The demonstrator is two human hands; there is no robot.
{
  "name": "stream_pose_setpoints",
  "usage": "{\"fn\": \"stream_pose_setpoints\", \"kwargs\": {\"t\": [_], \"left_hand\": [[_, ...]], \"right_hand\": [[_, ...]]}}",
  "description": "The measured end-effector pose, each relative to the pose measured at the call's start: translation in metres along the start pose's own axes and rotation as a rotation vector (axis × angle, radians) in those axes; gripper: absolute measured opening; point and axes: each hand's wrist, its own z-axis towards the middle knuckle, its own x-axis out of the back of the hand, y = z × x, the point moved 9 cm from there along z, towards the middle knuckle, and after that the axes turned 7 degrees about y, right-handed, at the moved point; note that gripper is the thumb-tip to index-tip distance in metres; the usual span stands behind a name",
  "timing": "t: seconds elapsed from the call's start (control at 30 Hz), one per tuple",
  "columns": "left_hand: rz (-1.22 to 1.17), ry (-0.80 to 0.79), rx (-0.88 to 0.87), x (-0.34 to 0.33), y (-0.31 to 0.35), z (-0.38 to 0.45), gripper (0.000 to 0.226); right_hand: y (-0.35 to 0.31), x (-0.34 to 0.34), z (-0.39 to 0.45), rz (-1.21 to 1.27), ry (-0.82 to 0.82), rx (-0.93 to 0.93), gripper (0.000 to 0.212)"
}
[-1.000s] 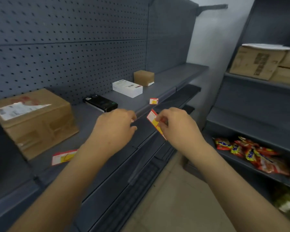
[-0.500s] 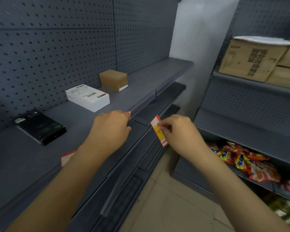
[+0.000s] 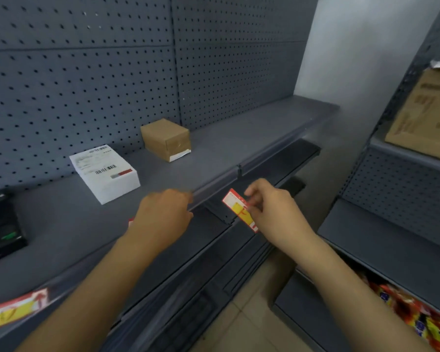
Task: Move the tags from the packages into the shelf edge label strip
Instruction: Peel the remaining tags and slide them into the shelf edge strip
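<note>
Right hand (image 3: 277,214): fingers pinched together on a red-and-yellow tag (image 3: 239,210), holding it tilted, in the air just in front of the shelf's front edge.
Held tag: white at its upper end, yellow in the middle, red border; its lower end is hidden behind the fingers; not touching the shelf.
Left hand (image 3: 163,214): knuckles up, fingers curled toward the front edge of the shelf (image 3: 214,153); blurred, so I cannot tell whether it grips anything or whether the fingertips touch the strip.
Label strip (image 3: 214,185): runs along the shelf's front edge; the stretch between the 2 hands is bare.
Second tag (image 3: 130,222): only a red sliver shows, at the front edge, behind the left wrist.
Third tag (image 3: 13,311): red and yellow, lying at the front edge near the shelf's left end, blurred.
White box (image 3: 104,174): on the shelf, left of centre, printed label and barcode facing up, near the back panel.
Brown box (image 3: 166,139): on the shelf just beside the back panel, right of the white box, apart from it.
Black package (image 3: 0,224): at the shelf's left end, cut off by the frame.
Side shelving: a cardboard carton (image 3: 427,115) on an upper shelf at right; snack packets (image 3: 417,316) on a lower one.
</note>
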Motion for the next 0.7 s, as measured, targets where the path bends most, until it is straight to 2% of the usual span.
{"fn": "stream_pose_setpoints", "kwargs": {"t": [0.1,0.3,0.4,0.6,0.7], "left_hand": [[0.006,-0.008,0.042,-0.011,0.008,0.018,0.027],[0.007,-0.071,0.114,-0.044,0.009,0.048,0.027],[0.0,-0.043,0.124,-0.05,0.007,0.069,0.023],[0.009,-0.056,0.107,-0.067,0.016,0.094,0.027],[0.041,-0.04,0.066,-0.072,0.026,0.097,0.019]], "right_hand": [[0.01,-0.011,0.032,0.026,-0.061,0.06,0.034],[0.016,-0.05,0.087,0.029,-0.19,0.148,0.017],[0.017,-0.067,0.111,0.024,-0.239,0.178,0.011],[0.02,-0.087,0.15,0.045,-0.299,0.203,0.008],[0.023,-0.091,0.163,0.066,-0.332,0.216,0.011]]}}
